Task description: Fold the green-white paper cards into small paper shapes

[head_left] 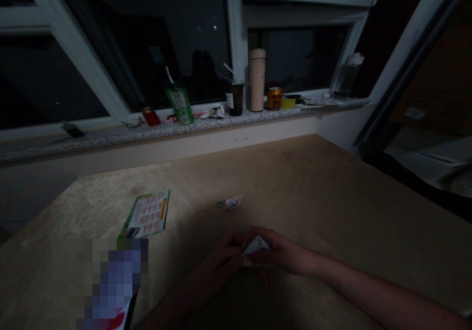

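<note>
A small piece of folded paper (pixel 257 245) with a pointed top is held between both hands over the table. My left hand (pixel 225 254) pinches its left side, fingers closed. From the right, my right hand (pixel 278 251) grips it with the thumb in front and the fingers behind. The lower part of the paper is partly covered by the fingers, and the light is dim. Just beyond the hands lies a small folded paper boat shape (pixel 230 202), printed and coloured, touched by neither hand.
A printed calendar sheet (pixel 147 214) lies left on the brown table (pixel 280 172). A blurred-out bluish item (pixel 114 285) is at the near left. Along the windowsill (pixel 206 123) stand a green cup (pixel 179 105), a dark cup (pixel 235 98), a tumbler (pixel 257 80) and a gold can (pixel 274 99).
</note>
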`<state>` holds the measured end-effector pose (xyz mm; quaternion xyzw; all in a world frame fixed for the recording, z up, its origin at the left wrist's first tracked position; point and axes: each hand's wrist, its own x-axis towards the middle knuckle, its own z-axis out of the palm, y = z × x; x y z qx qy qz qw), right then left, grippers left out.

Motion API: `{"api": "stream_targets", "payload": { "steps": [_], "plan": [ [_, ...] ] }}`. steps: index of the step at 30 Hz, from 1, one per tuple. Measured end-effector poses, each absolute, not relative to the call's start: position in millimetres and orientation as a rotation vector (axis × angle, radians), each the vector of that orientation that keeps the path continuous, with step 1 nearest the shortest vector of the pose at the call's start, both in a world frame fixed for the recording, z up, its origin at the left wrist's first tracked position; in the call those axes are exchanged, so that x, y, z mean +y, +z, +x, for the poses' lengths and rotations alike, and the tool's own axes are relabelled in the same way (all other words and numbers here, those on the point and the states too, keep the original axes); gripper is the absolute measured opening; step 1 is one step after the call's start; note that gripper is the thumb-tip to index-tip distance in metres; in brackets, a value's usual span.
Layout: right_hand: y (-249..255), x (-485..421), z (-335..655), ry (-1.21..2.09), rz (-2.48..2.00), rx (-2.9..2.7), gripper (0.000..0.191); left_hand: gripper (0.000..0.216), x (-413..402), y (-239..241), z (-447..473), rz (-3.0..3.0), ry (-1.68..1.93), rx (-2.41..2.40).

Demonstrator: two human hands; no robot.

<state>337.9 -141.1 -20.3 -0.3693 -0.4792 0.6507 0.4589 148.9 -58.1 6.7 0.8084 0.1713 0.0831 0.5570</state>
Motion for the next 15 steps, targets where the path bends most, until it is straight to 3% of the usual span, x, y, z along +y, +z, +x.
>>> {"api": "stream_targets", "payload": {
  "steps": [15],
  "plan": [
    [-21, -141, 336, 1.587, -0.92, -1.218, 0.032, 0.035, -56, 15, 150, 1.982, 0.152, 0.276]
  ]
}}
